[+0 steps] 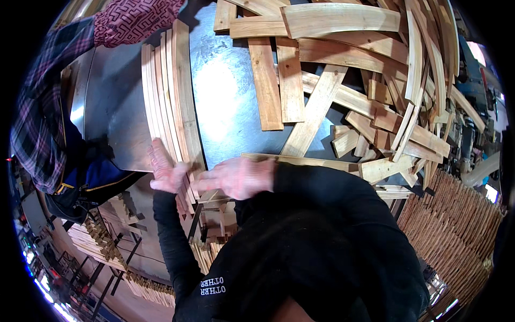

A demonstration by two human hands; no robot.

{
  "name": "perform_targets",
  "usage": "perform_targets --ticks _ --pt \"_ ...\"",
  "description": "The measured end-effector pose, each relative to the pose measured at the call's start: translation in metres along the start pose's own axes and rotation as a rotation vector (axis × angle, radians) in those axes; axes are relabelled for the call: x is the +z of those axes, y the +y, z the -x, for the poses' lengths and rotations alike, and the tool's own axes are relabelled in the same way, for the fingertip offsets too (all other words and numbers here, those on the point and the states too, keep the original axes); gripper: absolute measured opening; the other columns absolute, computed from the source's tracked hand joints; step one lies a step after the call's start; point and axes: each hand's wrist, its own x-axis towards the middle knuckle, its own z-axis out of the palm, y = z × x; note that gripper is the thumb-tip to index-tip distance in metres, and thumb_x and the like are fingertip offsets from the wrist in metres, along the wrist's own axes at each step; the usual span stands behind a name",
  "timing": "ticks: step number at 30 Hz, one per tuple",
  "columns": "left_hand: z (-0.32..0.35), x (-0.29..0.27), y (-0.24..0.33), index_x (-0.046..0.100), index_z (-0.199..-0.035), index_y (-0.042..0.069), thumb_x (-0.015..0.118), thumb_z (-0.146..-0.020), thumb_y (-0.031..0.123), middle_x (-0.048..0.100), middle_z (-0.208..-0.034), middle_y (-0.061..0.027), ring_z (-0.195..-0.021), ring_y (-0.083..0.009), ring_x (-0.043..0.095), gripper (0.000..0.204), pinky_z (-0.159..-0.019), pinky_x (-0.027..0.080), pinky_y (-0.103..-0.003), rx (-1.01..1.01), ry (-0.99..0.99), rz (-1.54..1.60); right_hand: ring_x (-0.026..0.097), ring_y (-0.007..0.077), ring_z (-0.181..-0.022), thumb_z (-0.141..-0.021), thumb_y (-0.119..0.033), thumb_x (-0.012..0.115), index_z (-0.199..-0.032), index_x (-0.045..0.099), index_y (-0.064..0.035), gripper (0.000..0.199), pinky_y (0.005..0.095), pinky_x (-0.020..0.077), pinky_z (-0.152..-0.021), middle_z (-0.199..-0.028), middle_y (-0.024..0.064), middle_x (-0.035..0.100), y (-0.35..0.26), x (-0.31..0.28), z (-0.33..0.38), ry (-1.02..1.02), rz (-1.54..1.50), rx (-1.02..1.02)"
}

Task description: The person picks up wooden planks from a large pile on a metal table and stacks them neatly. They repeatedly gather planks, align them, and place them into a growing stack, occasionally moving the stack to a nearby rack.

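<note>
A row of long, narrow wooden strips (185, 102) stands side by side on the metal table, slightly bowed in this wide view. My left hand (167, 170) lies against the left side of the row near its close end, fingers stretched forward along the wood. From the right, my right hand (238, 178) reaches over to the same end, its fingers extended toward the strips and slightly blurred. Both hands appear to touch the strips without wrapping round them. The exact contact of the right fingertips is hard to make out.
A heap of loose boards (348, 48) covers the table's right side. At the far left stands another person in a plaid sleeve (40, 102) and patterned pink cover (137, 21). Stacked wood (450, 225) fills the lower right; more stacks (99, 241) sit lower left.
</note>
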Motion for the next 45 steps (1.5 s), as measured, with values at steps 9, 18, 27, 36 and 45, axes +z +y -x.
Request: perform_targets --ticks 9,18,27,36,45 --pt "-0.003 0.011 0.029 0.005 -0.155 0.012 0.076 -0.066 0.059 0.014 -0.154 -0.0334 -0.136 -0.0486 0.034 0.123 -0.108 0.034 -0.051 -0.109 0.112 -0.559 0.060 0.0321 -0.109 -0.068 -0.026 0.075 -0.149 0.030 -0.0056 0.095 0.0421 0.0469 -0.094 -0.123 0.0199 0.057 0.005 -0.075 0.213 -0.405 0.457 0.674" --pt "0.006 0.001 0.046 0.015 -0.154 0.009 0.071 -0.067 0.049 0.022 -0.153 -0.0279 -0.134 -0.0419 0.039 0.112 -0.108 0.036 -0.046 -0.236 0.141 -0.504 0.065 0.0374 -0.096 -0.089 -0.015 0.053 -0.113 0.063 -0.0025 0.029 0.0433 0.0532 -0.084 -0.113 0.0238 0.062 0.011 -0.201 0.045 -0.053 0.191 0.552" --pt "0.028 -0.003 0.033 0.015 -0.153 0.005 0.072 -0.060 0.075 0.017 -0.152 -0.0345 -0.140 -0.0491 0.022 0.129 -0.114 0.020 -0.054 -0.069 0.176 -0.330 0.061 0.0446 -0.100 -0.091 -0.029 0.050 -0.114 0.058 0.0041 0.041 0.0454 0.0445 -0.098 -0.113 0.0315 0.061 0.057 -0.048 -0.110 0.177 -0.031 0.724" --pt "0.037 0.012 0.036 0.033 -0.144 -0.001 0.077 -0.066 0.046 0.033 -0.143 -0.0338 -0.131 -0.0543 0.030 0.101 -0.110 0.020 -0.062 0.136 0.375 -0.470 0.052 0.0427 -0.115 -0.081 -0.030 0.065 -0.141 0.034 0.0080 0.078 0.0501 0.0423 -0.099 -0.124 0.0295 0.054 0.134 -0.102 -0.024 0.503 0.713 1.007" --pt "-0.044 0.118 0.104 0.034 -0.141 -0.005 0.065 -0.092 0.032 0.048 -0.137 -0.0245 -0.129 -0.0306 0.047 0.069 -0.109 0.037 -0.039 0.032 -0.188 1.169 0.064 0.0353 -0.098 -0.081 -0.016 0.062 -0.132 0.047 0.0058 0.058 0.0404 0.0521 -0.085 -0.100 0.0257 0.064 0.087 -0.145 -0.032 0.403 0.165 1.183"
